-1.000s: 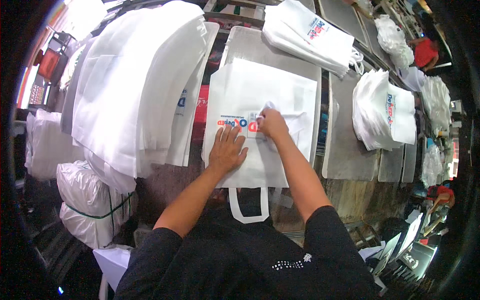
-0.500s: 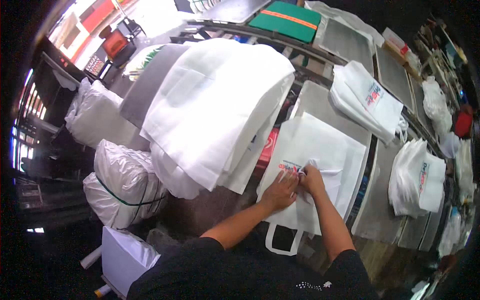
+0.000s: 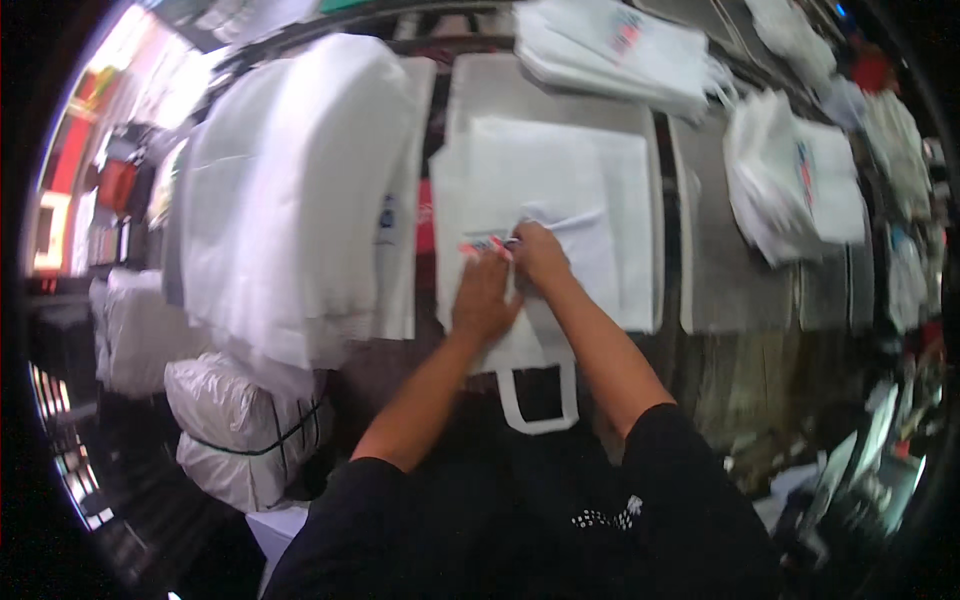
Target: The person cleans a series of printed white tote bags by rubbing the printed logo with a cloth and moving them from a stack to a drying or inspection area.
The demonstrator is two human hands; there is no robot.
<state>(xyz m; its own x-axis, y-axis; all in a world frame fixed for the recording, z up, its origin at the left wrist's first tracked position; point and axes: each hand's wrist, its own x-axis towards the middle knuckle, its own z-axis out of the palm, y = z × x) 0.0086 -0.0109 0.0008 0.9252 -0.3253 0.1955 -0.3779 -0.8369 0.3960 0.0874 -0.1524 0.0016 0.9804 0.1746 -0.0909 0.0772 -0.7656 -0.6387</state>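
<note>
A white fabric tote bag lies flat on a grey board in front of me, its loop handle hanging over the near edge. My left hand rests flat on the bag, fingers stretched out just below its small red and dark print. Right beside it, my right hand is closed and pressed down at the print's right end. Its fingertips pinch something small that blur and the fingers hide. Creased white material rises in a fold next to that hand.
A large stack of white fabric sheets drapes over the table at left. Printed white bags lie at the back, and another pile sits at right on a grey board. A strapped white bundle stands lower left.
The view has turned, so the table now looks straighter and the bag sits farther left and higher in the picture. Both hands stay at the print, the right one still closed.
</note>
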